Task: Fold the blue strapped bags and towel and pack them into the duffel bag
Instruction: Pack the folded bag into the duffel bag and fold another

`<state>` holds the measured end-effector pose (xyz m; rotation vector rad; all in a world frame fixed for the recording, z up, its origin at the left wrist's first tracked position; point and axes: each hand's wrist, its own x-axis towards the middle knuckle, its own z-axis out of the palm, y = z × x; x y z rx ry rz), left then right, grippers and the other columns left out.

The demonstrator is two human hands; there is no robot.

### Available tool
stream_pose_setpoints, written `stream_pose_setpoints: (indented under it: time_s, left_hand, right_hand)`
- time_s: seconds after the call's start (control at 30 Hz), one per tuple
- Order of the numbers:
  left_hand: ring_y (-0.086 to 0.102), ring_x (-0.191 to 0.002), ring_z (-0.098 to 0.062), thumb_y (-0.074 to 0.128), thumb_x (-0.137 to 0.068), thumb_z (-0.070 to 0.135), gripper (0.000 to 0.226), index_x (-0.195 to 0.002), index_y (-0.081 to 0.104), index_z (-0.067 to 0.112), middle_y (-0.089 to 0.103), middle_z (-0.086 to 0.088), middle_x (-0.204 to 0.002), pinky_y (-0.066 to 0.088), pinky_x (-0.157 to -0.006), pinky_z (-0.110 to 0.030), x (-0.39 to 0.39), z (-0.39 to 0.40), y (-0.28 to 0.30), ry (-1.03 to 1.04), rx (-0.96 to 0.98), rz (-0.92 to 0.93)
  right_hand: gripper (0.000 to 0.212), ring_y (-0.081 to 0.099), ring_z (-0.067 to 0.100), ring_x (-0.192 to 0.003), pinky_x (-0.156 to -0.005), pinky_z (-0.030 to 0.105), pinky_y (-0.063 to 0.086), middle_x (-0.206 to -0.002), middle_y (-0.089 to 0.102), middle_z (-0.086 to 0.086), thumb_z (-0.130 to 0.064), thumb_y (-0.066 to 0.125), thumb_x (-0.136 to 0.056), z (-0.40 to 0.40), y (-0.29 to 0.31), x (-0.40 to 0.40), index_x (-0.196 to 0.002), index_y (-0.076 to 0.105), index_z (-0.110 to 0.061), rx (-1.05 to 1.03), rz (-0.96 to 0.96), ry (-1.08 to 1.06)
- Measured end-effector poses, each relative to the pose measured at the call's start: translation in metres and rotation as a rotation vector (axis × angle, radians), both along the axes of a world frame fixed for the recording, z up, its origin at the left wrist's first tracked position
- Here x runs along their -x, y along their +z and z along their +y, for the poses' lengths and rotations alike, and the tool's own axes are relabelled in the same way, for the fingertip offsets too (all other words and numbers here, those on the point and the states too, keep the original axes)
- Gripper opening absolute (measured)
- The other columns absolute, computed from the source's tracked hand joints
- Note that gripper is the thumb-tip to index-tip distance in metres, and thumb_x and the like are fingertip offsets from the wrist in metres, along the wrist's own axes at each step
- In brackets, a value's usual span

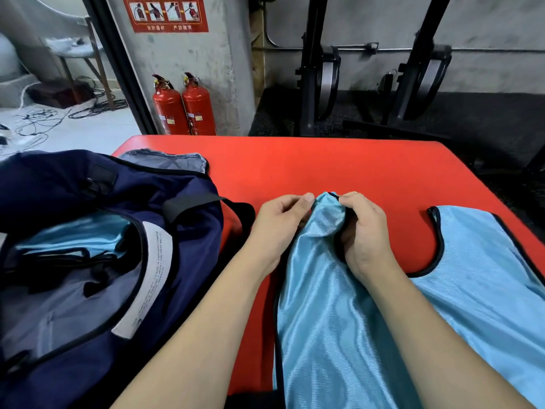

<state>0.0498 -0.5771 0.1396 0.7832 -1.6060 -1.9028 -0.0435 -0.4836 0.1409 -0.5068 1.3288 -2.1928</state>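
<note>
**Two hands gather the strap of a light blue bag on a red table**

We look down from head height at a red table (295, 166) that fills the middle of the frame. In the centre, both of our bare hands meet at the top of a shiny light blue strapped bag (333, 305) edged with black trim. The left hand (277, 228) pinches the bunched upper end of the fabric between thumb and curled fingers. The right hand (364, 231) grips the same bunched end from the other side, its fingers curled around the cloth. The two hands sit just beside each other, with the gathered strap rising between them.

The bag's body spreads from the hands down to the lower edge of the frame and across to the right, where a second strap (436, 219) lies flat on the table at the right edge.

At the left of the frame sits an open navy duffel bag (188, 261), its mouth facing us. Inside it we see a folded light blue piece (73, 234) with black straps on top, and a white label (147, 278) along the rim.

In the upper left, beyond the table, two red fire extinguishers (184, 109) stand on the floor against a grey pillar, below a red instruction sign (165, 11).
</note>
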Motion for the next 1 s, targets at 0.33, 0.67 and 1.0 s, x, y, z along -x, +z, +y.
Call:
stream_pose_setpoints:
  time_s: [0.33, 0.67, 1.0]
  left_hand:
    - [0.063, -0.089, -0.02, 0.067, -0.096, 0.02, 0.013, -0.099, 0.075, 0.011, 0.073, -0.008, -0.096, 0.052, -0.09, -0.043, 0.006, 0.005, 0.007, 0.032, -0.003, 0.1]
    - [0.065, -0.09, -0.018, 0.071, -0.09, 0.004, 0.014, -0.102, 0.074, 0.011, 0.072, -0.005, -0.095, 0.055, -0.091, -0.036, 0.0, -0.005, 0.016, 0.232, -0.169, 0.288]
    - [0.067, -0.084, -0.002, 0.07, -0.092, 0.005, 0.013, -0.1, 0.074, 0.013, 0.074, 0.002, -0.091, 0.051, -0.079, -0.016, -0.007, -0.011, 0.014, 0.42, 0.227, 0.212]
  right_hand:
    - [0.023, 0.034, 0.024, -0.075, -0.069, 0.036, 0.033, -0.075, 0.037, 0.01, -0.016, 0.061, -0.086, 0.004, 0.0, 0.001, -0.078, 0.05, 0.003, -0.039, 0.015, -0.04]
    - [0.007, 0.051, 0.02, -0.076, -0.075, 0.036, 0.043, -0.078, 0.057, 0.01, -0.014, 0.069, -0.088, 0.002, -0.006, 0.003, -0.087, 0.062, -0.012, -0.133, 0.172, -0.128]
    - [0.016, 0.066, 0.011, -0.082, -0.079, 0.026, 0.052, -0.091, 0.075, -0.001, -0.011, 0.067, -0.095, -0.002, -0.002, 0.002, -0.108, 0.075, -0.016, -0.202, 0.303, -0.02]
